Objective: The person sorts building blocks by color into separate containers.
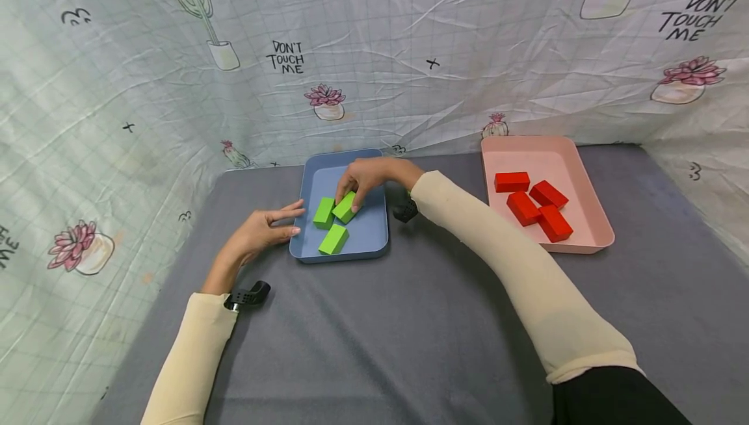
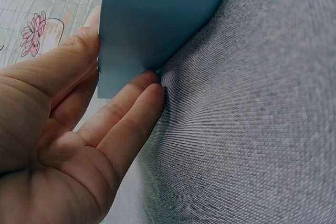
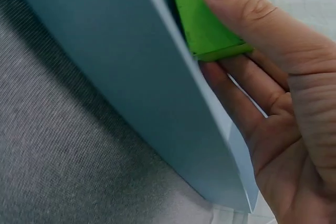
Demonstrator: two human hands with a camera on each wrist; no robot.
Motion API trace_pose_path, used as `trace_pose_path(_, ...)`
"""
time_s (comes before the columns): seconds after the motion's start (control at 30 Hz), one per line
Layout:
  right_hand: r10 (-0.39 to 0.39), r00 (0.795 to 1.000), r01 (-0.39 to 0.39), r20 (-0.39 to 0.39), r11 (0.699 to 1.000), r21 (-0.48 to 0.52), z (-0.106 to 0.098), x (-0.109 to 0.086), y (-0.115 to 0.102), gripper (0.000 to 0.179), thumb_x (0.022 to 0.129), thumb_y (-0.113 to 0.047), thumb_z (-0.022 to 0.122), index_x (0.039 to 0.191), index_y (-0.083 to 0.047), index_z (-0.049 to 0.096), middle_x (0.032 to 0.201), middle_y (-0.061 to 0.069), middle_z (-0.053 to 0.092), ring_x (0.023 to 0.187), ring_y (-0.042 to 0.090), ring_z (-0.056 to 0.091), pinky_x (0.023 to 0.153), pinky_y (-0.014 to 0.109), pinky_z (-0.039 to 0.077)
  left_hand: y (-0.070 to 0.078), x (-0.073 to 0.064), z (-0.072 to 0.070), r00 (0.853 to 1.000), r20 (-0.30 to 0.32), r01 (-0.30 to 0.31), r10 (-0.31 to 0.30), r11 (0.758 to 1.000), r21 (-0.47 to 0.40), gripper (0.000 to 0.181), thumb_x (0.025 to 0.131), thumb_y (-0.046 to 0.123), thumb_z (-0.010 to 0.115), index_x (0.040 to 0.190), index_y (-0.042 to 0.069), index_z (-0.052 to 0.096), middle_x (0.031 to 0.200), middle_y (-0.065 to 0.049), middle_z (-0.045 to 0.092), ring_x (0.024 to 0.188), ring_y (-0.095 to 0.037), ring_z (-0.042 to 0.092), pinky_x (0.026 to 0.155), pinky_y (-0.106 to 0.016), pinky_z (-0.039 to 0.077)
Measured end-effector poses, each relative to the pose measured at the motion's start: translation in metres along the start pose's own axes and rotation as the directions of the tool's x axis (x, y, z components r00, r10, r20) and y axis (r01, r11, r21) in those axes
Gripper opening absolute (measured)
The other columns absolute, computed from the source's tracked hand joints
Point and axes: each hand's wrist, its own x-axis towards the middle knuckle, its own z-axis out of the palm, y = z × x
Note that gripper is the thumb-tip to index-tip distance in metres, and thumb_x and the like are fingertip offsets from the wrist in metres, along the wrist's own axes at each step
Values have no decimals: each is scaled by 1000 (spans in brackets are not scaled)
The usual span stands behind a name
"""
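In the head view, a blue tray (image 1: 368, 238) stands left of centre with three green blocks in it. My right hand (image 1: 374, 175) reaches in from the right and pinches one green block (image 1: 345, 206) between thumb and fingers. Close beside it are a second green block (image 1: 324, 212) and a third green block (image 1: 333, 240). At the tray's left side my left hand (image 1: 260, 233) holds the wall, thumb at the rim and two fingertips low against the outside in the left wrist view. The right wrist view shows the pinched block near the tray's rim.
A pink tray (image 1: 579, 171) stands to the right at the back, holding several red blocks (image 1: 523, 208). Grey cloth (image 1: 363, 340) covers the table. Behind it hangs a printed curtain (image 1: 398, 28), and my right forearm (image 1: 497, 256) crosses between the two trays.
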Motion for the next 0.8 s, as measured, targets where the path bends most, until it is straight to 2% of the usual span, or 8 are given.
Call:
trace_pose_path(0.23, 10, 1000, -10, 0, 1000, -24, 1, -1, -2, 42, 86, -20, 83, 127, -12, 73, 128, 4, 71, 119, 14, 65, 100, 28, 50, 2, -1, 1, 1000, 2, -12, 12, 1000, 2, 58, 92, 16, 77, 145, 5, 56, 163, 0, 35, 152, -24, 24, 91, -19, 52)
trace_pose_path(0.53, -36, 999, 36, 20, 999, -5, 2, -1, 0, 46, 88, -17, 82, 130, -6, 69, 132, 9, 68, 123, 19, 64, 103, 29, 49, 2, 1, -1, 1000, 5, -20, 20, 1000, -12, 57, 93, 14, 76, 145, 3, 56, 163, 0, 35, 152, -25, 26, 90, -19, 53)
trace_pose_path(0.8, -20, 1000, 20, 8, 999, -27, -1, -6, 3, 44, 87, -16, 83, 128, -8, 71, 127, 8, 71, 118, 19, 66, 100, 27, 50, 2, 3, -4, 1000, 10, -20, 20, 1000, 11, 56, 93, 15, 76, 145, 5, 57, 163, 0, 35, 153, -24, 23, 89, -19, 53)
